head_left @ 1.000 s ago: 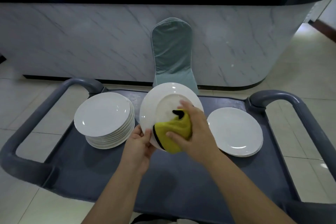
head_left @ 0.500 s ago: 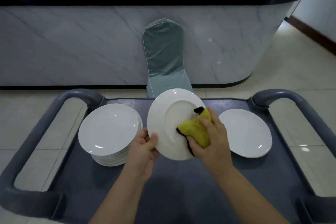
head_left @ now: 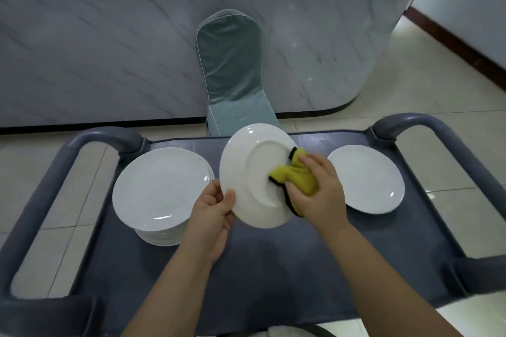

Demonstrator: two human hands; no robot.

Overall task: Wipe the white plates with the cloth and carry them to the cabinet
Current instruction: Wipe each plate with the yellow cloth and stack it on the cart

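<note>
Fingers (head_left: 229,198) of the left hand (head_left: 210,216) pinch the tilted plate (head_left: 246,172) by its rim above the cart (head_left: 273,268); the right hand (head_left: 315,189) presses the yellow cloth (head_left: 295,175) against it. A tall stack (head_left: 158,189) seemingly awaits wiping, a short pile (head_left: 367,178) looks done, nothing carried yet.

One cloth (head_left: 297,179), one chair (head_left: 232,74), one cart (head_left: 273,268), two hands.
</note>
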